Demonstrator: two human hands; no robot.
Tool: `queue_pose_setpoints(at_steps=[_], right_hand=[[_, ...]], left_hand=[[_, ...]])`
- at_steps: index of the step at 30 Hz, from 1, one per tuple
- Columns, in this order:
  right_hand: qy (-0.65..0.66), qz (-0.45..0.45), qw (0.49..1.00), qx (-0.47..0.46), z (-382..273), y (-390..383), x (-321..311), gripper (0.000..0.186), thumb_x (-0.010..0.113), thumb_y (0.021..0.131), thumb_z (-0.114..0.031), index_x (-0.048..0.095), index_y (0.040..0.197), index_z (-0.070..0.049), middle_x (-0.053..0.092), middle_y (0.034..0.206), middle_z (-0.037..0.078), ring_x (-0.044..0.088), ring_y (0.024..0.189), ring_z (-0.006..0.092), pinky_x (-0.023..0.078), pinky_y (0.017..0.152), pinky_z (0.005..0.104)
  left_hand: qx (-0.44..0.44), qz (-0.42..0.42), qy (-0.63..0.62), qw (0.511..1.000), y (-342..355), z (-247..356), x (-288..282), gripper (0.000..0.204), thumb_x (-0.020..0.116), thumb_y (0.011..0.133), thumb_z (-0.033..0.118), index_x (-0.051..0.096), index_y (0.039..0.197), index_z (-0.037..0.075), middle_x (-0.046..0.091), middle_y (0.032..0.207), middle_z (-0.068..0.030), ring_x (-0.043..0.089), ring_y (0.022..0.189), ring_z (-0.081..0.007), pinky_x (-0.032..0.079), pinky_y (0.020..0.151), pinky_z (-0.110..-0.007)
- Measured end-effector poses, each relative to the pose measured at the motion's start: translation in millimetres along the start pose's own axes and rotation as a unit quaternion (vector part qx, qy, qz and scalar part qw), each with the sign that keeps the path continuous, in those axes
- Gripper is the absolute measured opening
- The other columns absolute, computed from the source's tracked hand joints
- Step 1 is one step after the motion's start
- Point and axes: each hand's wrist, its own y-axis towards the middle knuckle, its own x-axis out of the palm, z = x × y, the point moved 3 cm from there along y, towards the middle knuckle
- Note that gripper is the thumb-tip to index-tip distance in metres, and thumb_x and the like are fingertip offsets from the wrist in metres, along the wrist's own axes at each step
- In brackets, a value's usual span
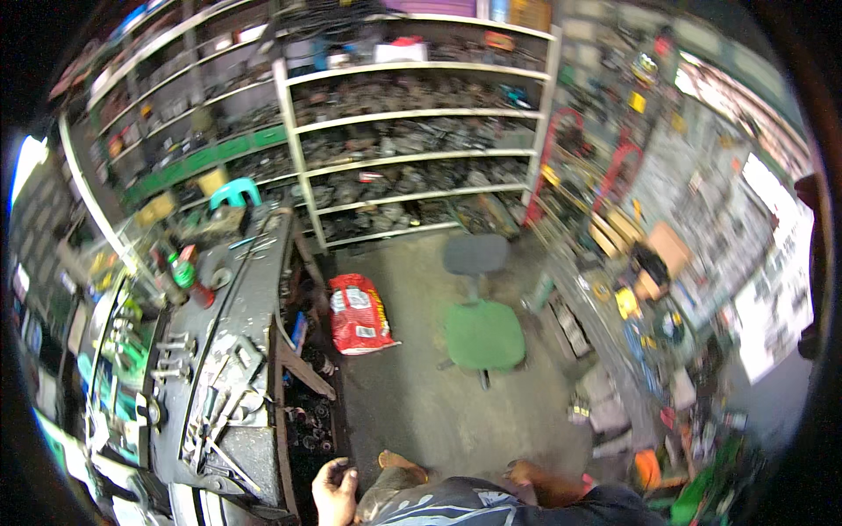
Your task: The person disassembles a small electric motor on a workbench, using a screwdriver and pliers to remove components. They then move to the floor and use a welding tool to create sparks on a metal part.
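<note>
1. Step: judged to be between handling operations; no work contact is visible.
2. Left hand (333, 495): positioned beside the bench (258, 443), apart from its tools. Fingers curl inward, thumb near them; blur prevents telling whether a small item is gripped.
3. Right hand: not identifiable with certainty at the blurred lower edge; finger state cannot be told.
4. Location: the tools (210, 403) lie in a loose pile on the bench, left and forward of the left hand.
5. Next move: picking one up would call for raising the hand, reaching over the bench edge and opening the fingers.
</note>
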Motion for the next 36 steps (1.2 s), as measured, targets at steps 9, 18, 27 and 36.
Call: queue_pose_setpoints(at_steps=[9, 18, 27, 36], right_hand=[[0.299, 0.252, 0.873, 0.291, 154, 154, -462, 0.066, 0.070, 0.103, -0.052, 0.074, 0.132, 0.007, 0.077, 0.130, 0.030, 0.073, 0.127, 0.0439, 0.056, 0.110, 0.0495], [0.225, 0.607, 0.744, -0.167, 90, 401, -987, 0.029, 0.071, 0.100, -0.015, 0.074, 0.122, 0.003, 0.077, 0.122, 0.030, 0.072, 0.120, 0.0475, 0.057, 0.105, 0.0540], [0.037, 0.414, 0.898, -0.147, 22, 678, -1214, 0.040, 0.071, 0.093, -0.009, 0.072, 0.131, 0.001, 0.078, 0.121, 0.031, 0.075, 0.116, 0.0490, 0.061, 0.099, 0.0526], [-0.027, 0.513, 0.847, -0.135, -1, 704, -1216, 0.034, 0.066, 0.103, -0.003, 0.064, 0.136, 0.005, 0.068, 0.139, 0.030, 0.066, 0.131, 0.0494, 0.056, 0.107, 0.0583]], left_hand=[[-0.006, 0.251, -0.053, 0.966, 116, 31, -75, 0.029, 0.077, 0.098, -0.003, 0.073, 0.126, -0.004, 0.080, 0.116, -0.0108, 0.074, 0.104, -0.0175, 0.058, 0.100, -0.033], [-0.106, 0.575, 0.027, 0.811, 171, 2, -91, 0.027, 0.074, 0.096, -0.004, 0.073, 0.123, -0.006, 0.079, 0.116, -0.0128, 0.074, 0.107, -0.0209, 0.057, 0.103, -0.036], [-0.256, 0.548, 0.071, 0.793, 231, 75, 2, 0.045, 0.079, 0.098, 0.028, 0.074, 0.137, 0.004, 0.078, 0.131, -0.0216, 0.076, 0.121, -0.0374, 0.059, 0.106, -0.044], [-0.572, 0.544, -0.033, 0.613, 105, -45, 237, 0.056, 0.081, 0.096, 0.039, 0.075, 0.138, 0.003, 0.077, 0.136, -0.0238, 0.073, 0.127, -0.0413, 0.059, 0.109, -0.047]])
